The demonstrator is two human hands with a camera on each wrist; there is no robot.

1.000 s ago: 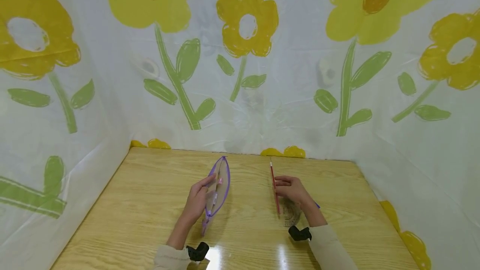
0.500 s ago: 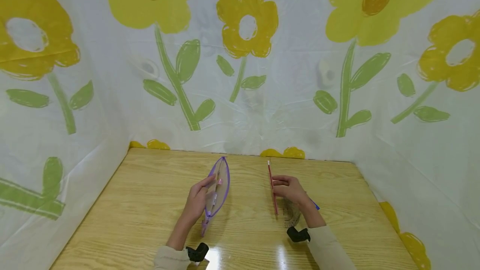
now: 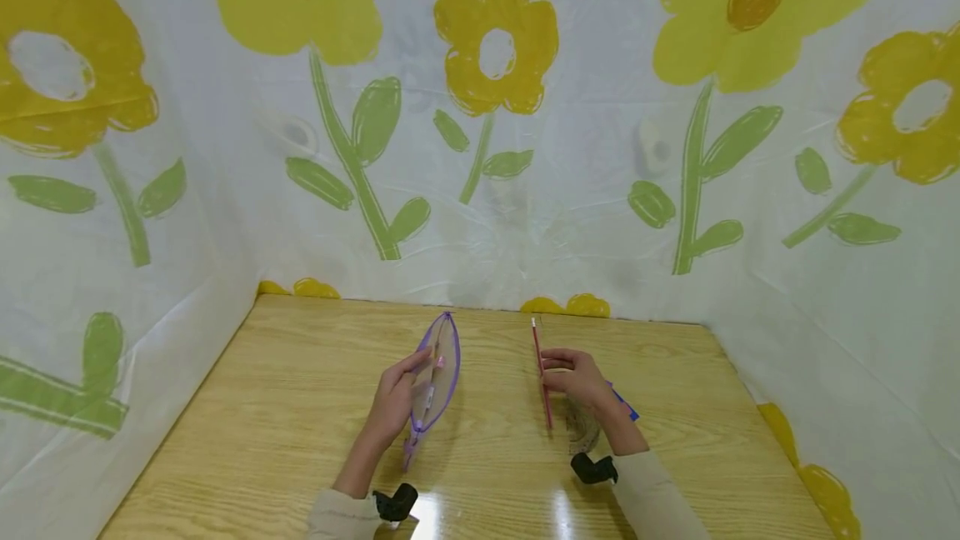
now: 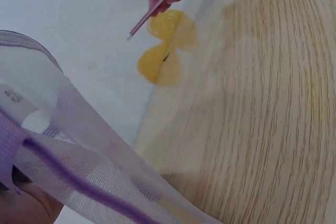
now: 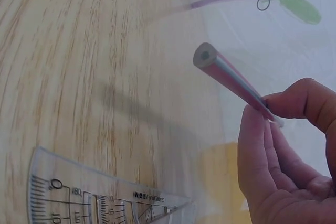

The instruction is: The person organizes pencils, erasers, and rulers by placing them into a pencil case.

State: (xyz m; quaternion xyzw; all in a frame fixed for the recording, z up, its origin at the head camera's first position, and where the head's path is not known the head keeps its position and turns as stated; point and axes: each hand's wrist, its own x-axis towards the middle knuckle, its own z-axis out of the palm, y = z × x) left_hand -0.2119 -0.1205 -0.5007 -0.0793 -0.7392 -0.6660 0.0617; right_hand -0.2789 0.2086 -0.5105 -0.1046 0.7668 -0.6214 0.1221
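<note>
My left hand [image 3: 393, 400] grips a see-through mesh pencil case [image 3: 450, 382] with purple trim, held upright with its mouth spread apart. Inside it show a small pink item [image 3: 440, 362] and a white one [image 3: 430, 397]. To the right, my right hand [image 3: 581, 377] pinches a red pencil [image 3: 539, 373] between thumb and fingertips. The pencil is raised over the table, its white-tipped end pointing away from me; in the right wrist view its flat unsharpened end [image 5: 205, 55] faces the camera. A gap separates pencil and case.
A clear protractor [image 3: 581, 433] lies on the wooden table [image 3: 300, 407] beneath my right wrist. Something blue [image 3: 632, 415] lies just beyond that wrist, partly covered by it. Flower-printed white sheeting [image 3: 510, 248] walls the table at the back and both sides.
My right hand has drifted slightly left with the pencil, toward the pencil case, uncovering more of the blue thing. The left hand and the case have stayed in place.
</note>
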